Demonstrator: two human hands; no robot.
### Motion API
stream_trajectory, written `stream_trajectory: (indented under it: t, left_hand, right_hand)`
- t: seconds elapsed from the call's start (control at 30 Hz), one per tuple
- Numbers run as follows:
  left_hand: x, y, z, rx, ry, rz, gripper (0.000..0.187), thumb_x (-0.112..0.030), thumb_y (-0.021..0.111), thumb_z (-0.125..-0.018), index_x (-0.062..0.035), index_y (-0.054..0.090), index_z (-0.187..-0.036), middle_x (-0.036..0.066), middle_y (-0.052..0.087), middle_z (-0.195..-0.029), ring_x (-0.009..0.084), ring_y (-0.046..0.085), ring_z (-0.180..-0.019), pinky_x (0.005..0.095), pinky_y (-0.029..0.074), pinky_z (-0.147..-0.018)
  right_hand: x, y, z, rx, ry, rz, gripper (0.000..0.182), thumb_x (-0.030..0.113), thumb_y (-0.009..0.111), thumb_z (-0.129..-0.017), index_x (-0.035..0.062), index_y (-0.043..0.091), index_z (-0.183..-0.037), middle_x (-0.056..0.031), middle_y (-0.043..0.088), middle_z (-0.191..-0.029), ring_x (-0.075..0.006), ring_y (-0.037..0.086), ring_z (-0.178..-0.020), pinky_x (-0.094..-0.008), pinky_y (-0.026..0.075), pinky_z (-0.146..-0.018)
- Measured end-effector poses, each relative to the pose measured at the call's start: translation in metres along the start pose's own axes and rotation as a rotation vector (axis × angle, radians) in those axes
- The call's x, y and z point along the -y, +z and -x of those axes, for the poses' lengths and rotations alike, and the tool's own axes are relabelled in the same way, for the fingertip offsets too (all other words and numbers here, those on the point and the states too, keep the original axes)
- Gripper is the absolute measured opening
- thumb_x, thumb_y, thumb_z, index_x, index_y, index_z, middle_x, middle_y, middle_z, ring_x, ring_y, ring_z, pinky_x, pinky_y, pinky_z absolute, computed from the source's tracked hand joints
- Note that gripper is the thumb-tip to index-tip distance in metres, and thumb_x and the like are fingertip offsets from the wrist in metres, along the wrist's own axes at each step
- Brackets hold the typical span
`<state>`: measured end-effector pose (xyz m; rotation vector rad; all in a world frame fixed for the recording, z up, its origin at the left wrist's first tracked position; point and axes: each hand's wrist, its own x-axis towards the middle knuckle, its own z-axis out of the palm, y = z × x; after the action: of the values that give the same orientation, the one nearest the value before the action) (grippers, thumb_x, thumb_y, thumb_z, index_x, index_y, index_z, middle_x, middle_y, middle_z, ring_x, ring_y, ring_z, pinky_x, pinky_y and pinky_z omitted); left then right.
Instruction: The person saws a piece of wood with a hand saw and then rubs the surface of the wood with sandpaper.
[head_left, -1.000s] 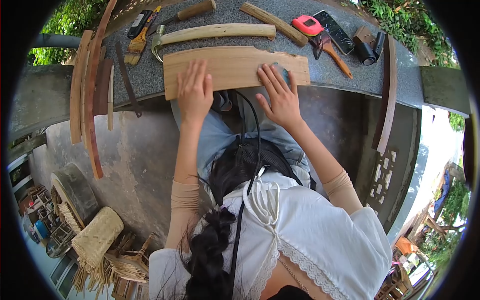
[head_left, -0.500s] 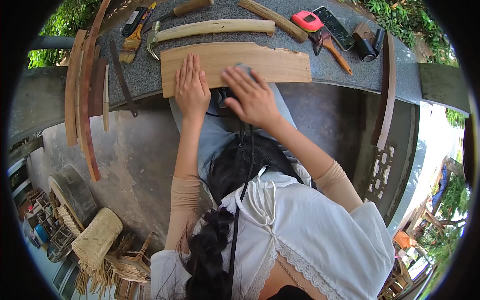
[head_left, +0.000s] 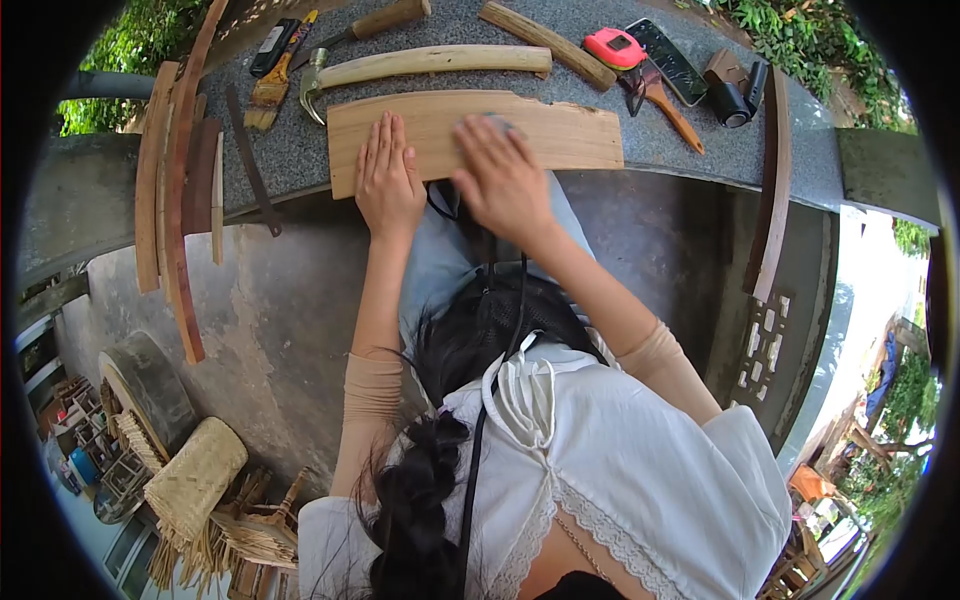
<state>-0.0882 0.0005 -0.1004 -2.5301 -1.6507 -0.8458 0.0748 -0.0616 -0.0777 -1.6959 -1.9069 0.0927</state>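
Observation:
A light wooden board (head_left: 570, 138) lies along the near edge of the grey stone table; its upper right edge is chipped. My left hand (head_left: 388, 185) is spread flat on the board's left part, holding nothing. On the middle of the board rests my right hand (head_left: 500, 185), fingers slightly blurred, pressing a small grey-blue piece (head_left: 499, 122) that is mostly hidden under them. Just beyond the board lies a claw hammer (head_left: 430, 63) with a pale wooden handle.
On the stone table (head_left: 660, 155) are a red tape measure (head_left: 613, 47), a phone (head_left: 668, 62), an orange-handled brush (head_left: 675, 115), a yellow-handled brush (head_left: 268, 92), a round stick (head_left: 548, 45) and a dark metal strip (head_left: 250, 160). Wooden strips (head_left: 150, 190) overhang the left side.
My right hand and the grey-blue piece have slid slightly away from me over the board. My left hand stays on the board's left part. The view has shifted a little.

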Motion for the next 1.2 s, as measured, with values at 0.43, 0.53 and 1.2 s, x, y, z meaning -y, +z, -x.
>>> stream_trajectory:
  t: [0.43,0.53,1.2]
  left_hand:
    - [0.005,-0.003,0.002,0.028,0.016,0.01,0.044,-0.026,0.033,-0.1,-0.0078,0.044,-0.139,0.008,0.046,-0.142,0.0249,0.042,-0.131,0.039,0.032,-0.109]
    - [0.002,-0.006,0.002,0.037,0.01,0.009,0.045,-0.026,0.033,-0.1,-0.0072,0.043,-0.139,0.008,0.045,-0.142,0.025,0.042,-0.132,0.0392,0.031,-0.109]
    - [-0.001,-0.006,0.001,0.043,0.007,0.007,0.044,-0.025,0.034,-0.099,-0.006,0.044,-0.138,0.008,0.045,-0.142,0.0251,0.041,-0.132,0.0389,0.03,-0.11]
  right_hand:
    - [-0.006,-0.002,-0.009,0.043,0.002,0.043,0.058,0.044,0.044,-0.093,0.0059,0.045,-0.137,-0.0126,0.046,-0.141,-0.0238,0.04,-0.133,-0.0406,0.026,-0.112]
    - [-0.073,-0.038,0.009,-0.012,0.15,0.22,0.055,0.044,0.042,-0.095,0.01,0.045,-0.138,-0.0103,0.047,-0.14,-0.0231,0.041,-0.133,-0.0406,0.026,-0.112]
    - [-0.026,-0.01,0.004,-0.151,0.242,0.156,0.059,0.044,0.045,-0.094,0.0092,0.041,-0.141,-0.0113,0.043,-0.143,-0.0261,0.038,-0.134,-0.0409,0.026,-0.111]
